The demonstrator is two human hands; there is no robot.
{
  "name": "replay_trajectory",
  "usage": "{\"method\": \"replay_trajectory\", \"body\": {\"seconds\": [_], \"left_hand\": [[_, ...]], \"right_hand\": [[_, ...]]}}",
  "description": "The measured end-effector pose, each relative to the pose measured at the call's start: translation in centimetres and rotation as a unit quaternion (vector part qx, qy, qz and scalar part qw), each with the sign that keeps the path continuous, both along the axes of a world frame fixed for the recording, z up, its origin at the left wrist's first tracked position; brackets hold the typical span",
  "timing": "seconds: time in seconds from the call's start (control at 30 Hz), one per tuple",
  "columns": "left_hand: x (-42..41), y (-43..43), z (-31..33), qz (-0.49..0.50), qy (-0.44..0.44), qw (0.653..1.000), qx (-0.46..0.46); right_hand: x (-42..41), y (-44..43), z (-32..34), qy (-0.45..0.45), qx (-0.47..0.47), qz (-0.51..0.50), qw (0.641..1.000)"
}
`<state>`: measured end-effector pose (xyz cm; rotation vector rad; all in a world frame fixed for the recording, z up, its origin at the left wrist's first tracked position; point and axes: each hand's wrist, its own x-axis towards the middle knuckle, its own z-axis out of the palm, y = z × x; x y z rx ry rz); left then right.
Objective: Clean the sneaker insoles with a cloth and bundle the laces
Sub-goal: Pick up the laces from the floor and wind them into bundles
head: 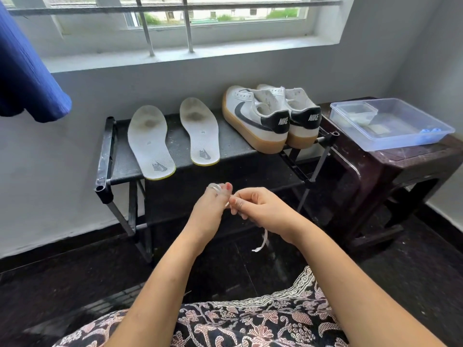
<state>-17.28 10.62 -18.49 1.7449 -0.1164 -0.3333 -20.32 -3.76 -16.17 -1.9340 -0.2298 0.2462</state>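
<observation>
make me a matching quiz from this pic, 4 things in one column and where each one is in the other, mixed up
Things:
1 insoles
2 sneakers
3 lace
4 clear container

Places:
a on the dark stool
b held between the left hand and right hand
c lying flat on the left part of the rack
d standing on the right end of the rack

Pairs: 1-c, 2-d, 3-b, 4-a

Silver rings [215, 187] and red nail polish [228, 186] on left fingers [223, 194]; black, pink-and-cream floral garment [250, 321].
</observation>
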Motion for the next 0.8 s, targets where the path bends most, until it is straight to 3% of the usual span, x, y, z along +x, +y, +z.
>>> {"method": "replay_trajectory", "body": {"seconds": [0.2,0.43,0.63,0.8], "left_hand": [[-0.9,-0.3,1.1,-0.118,0.086,0.989,0.016],[-1.8,0.0,2.1,-0.18,0.097,0.964,-0.173],[-1.4,0.4,2.8,-0.064,0.11,0.918,-0.374],[-0.9,1.1,2.4,0.048,0.083,0.909,-0.404]], "right_hand": [[0.3,-0.6,0.0,-0.035,0.012,-0.05,0.998],[0.7,-0.7,-0.7,-0.049,0.008,-0.118,0.992],[0.5,-0.4,-0.9,-0.016,-0.049,-0.097,0.994],[0.1,0.7,-1.2,0.014,-0.088,-0.028,0.996]]}}
